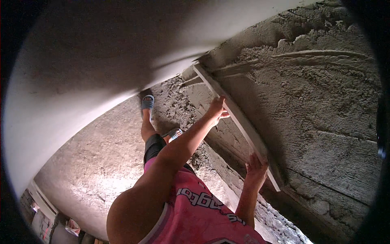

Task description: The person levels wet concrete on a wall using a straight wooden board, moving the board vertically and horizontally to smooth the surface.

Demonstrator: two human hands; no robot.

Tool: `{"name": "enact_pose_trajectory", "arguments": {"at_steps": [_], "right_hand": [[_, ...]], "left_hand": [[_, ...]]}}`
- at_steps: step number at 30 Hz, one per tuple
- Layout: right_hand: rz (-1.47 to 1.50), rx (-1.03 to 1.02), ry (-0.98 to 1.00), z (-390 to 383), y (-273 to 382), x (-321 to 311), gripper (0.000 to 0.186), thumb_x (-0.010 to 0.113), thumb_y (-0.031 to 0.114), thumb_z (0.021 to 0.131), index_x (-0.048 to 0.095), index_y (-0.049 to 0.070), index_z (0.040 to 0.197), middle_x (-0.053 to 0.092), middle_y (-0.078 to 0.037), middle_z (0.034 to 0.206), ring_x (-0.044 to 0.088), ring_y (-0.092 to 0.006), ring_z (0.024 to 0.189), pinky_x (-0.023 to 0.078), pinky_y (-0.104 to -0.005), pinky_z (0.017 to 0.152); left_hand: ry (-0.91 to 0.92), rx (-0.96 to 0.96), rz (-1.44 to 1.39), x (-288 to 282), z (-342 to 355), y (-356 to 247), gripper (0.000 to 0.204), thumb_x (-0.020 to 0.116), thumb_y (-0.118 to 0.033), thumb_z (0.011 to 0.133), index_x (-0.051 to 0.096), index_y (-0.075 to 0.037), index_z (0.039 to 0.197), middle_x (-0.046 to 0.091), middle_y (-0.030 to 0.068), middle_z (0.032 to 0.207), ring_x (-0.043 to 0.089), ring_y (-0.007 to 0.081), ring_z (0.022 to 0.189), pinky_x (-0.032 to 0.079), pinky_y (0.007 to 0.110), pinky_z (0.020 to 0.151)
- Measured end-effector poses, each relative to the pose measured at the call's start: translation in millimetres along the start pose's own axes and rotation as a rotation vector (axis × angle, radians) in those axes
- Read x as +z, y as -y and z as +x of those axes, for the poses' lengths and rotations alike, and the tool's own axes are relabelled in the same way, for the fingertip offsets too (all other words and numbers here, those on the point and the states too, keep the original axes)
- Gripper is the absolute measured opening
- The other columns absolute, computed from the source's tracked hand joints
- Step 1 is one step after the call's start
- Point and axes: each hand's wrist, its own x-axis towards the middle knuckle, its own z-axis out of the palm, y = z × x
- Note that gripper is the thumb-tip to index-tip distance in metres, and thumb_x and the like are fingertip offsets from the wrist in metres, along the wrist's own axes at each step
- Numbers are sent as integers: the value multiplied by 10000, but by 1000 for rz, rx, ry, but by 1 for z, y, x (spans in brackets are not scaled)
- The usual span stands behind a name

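A long, pale straightedge bar [243, 125] lies slantwise against a rough, mortar-covered wall [321, 101]. My left hand [218, 110] grips it above its middle, thumb and fingers at its near edge. Lower down, my right hand [256, 168] is closed round the bar close to its lower end. The bar's upper end reaches the corner by the smooth white wall [109, 53]. Curved ridges and trowel-like marks show in the mortar beyond the bar. The bar's wall-facing side is hidden.
My feet in grey-blue slide sandals [148, 102] stand on a dusty floor [105, 150] near loose rubble [174, 95]. A rough ledge [231, 179] runs along the base of the mortared wall. Boards and odds and ends [44, 207] are at the lower left.
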Motion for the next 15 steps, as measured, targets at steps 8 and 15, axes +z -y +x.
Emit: {"name": "enact_pose_trajectory", "arguments": {"at_steps": [8,15], "right_hand": [[-144,-158,-92,-38,47,-2,493,552,473,951,540,104,1278,646,-104,1204,653,-235,977,522,-344,749],[27,-166,-93,-65,92,-25,436,529,451,965,572,111,1235,652,-114,1170,645,-238,992,548,-367,739]], "left_hand": [[64,24,1,42,-52,-9,666,388,-454,1023,226,38,1441,339,270,1430,483,412,1227,574,486,883],[178,119,47,81,-102,-14,705,394,-453,1022,152,36,1469,333,295,1432,514,382,1196,619,425,794]]}}
